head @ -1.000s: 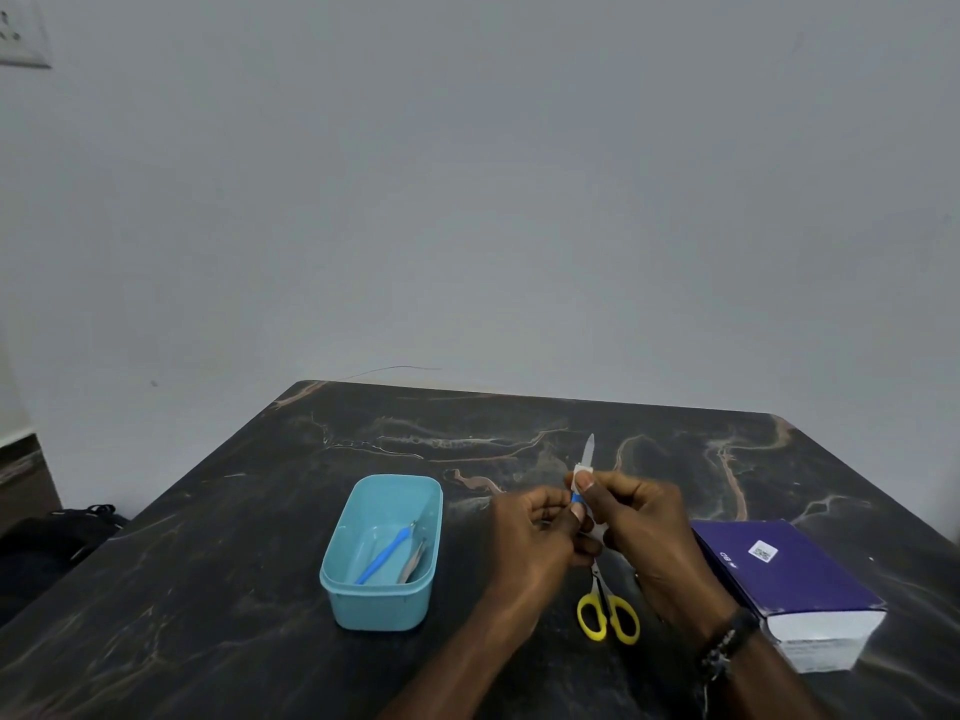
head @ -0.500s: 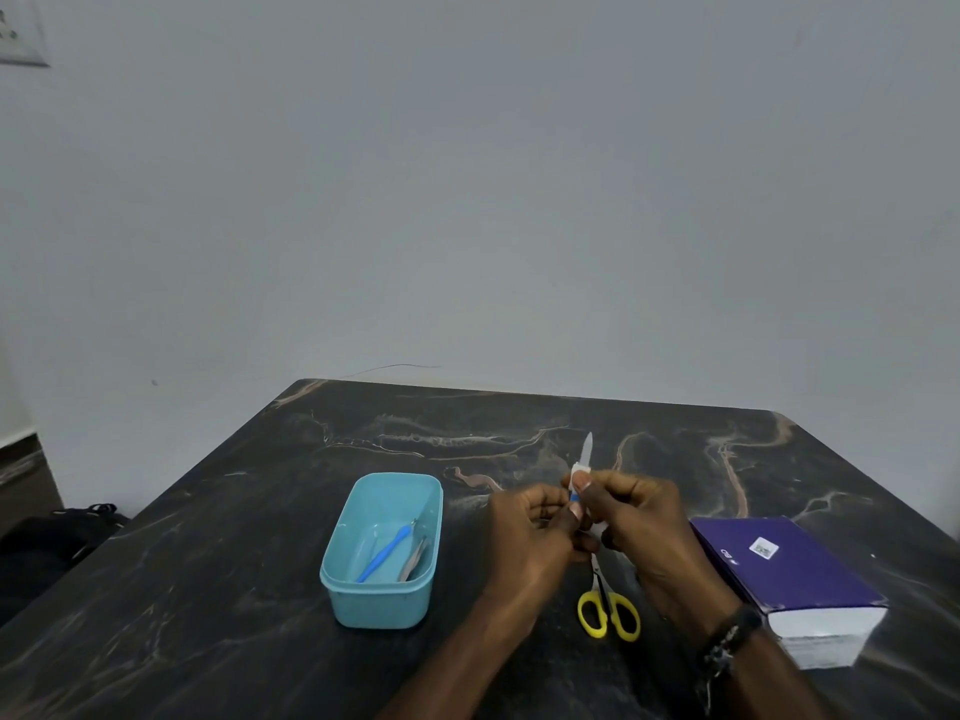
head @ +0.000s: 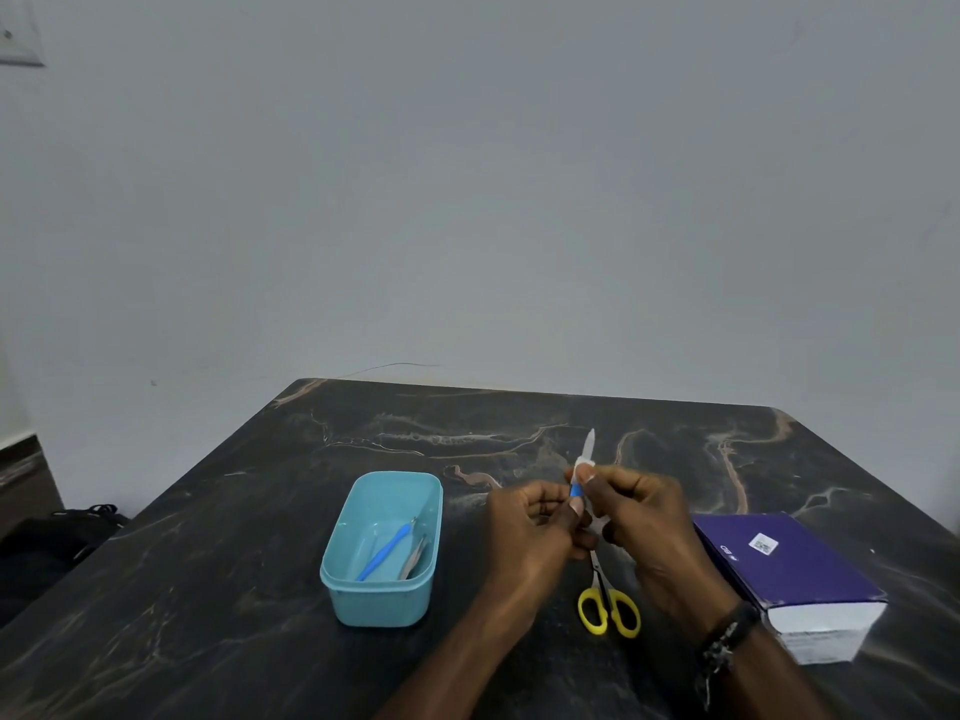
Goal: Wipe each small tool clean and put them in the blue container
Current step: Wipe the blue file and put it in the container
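Observation:
A small tool with a blue handle and a silvery blade (head: 588, 445) stands upright between my hands above the dark table. My left hand (head: 535, 532) pinches its blue handle from below. My right hand (head: 641, 527) pinches a small white wipe (head: 583, 466) round the tool at the base of the blade. The blue container (head: 382, 597) sits to the left of my hands and holds a blue-handled tool (head: 387, 552) and a metal tool (head: 414, 559). Yellow-handled scissors (head: 608, 608) lie on the table beneath my hands.
A purple and white box (head: 789, 579) lies on the table at the right, close to my right wrist. The dark marble table (head: 208, 589) reaches a plain wall at the back. A dark bag (head: 47, 543) lies on the floor at the left.
My right hand's pinch on the wipe has shifted slightly along the tool; both hands stay in the same place.

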Motion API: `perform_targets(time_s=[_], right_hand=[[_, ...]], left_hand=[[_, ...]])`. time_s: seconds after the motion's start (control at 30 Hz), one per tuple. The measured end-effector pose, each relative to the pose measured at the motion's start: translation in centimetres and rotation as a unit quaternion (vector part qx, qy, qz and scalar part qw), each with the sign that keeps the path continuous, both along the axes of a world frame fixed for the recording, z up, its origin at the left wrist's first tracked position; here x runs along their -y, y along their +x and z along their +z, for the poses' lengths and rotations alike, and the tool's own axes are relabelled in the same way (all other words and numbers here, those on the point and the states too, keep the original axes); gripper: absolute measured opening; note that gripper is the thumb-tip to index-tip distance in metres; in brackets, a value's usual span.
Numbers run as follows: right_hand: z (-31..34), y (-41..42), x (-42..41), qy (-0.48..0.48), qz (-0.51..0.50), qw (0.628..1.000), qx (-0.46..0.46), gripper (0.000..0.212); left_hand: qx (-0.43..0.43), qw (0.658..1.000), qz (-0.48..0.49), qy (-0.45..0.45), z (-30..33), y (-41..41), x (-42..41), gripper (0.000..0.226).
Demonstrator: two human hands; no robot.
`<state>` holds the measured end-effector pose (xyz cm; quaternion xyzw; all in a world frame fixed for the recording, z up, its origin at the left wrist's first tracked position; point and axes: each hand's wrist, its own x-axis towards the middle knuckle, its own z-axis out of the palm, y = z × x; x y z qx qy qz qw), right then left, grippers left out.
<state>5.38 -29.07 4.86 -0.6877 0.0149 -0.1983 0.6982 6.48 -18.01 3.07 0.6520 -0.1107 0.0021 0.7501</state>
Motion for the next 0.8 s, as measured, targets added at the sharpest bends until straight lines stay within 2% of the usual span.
perform_targets(time_s=[0.13,0.23,0.4,0.53,0.63,0.8], right_hand=[[0.0,0.5,0.8,0.028,-0.067,0.997,0.014,0.016],[-0.3,0.6,0.9,0.035,-0.06,0.997,0.014,0.016],[-0.4,0.5,0.6,-0.005,-0.019,1.0,-0.013,0.017],[-0.3,0.5,0.6,0.019,-0.025,0.999,-0.01,0.018],[-0.1,0.6,0.9,0.05,-0.044,0.998,0.007,0.02],[-0.1,0.4,1.2,-0.01,-0.011,1.0,-0.021,0.018]], left_hand=[[-0.023,0.999,-0.032,0.023,-0.2,0.0,0.4,0.007],[-0.027,0.999,-0.025,0.021,-0.1,0.0,0.4,0.007],[-0.046,0.997,0.03,-0.059,0.3,0.5,-0.1,0.003],[-0.073,0.988,0.042,-0.129,0.4,0.9,-0.3,0.003],[-0.084,0.984,0.054,-0.147,0.4,1.2,-0.4,0.005],[-0.079,0.982,0.067,-0.159,0.2,1.4,-0.6,0.007]])
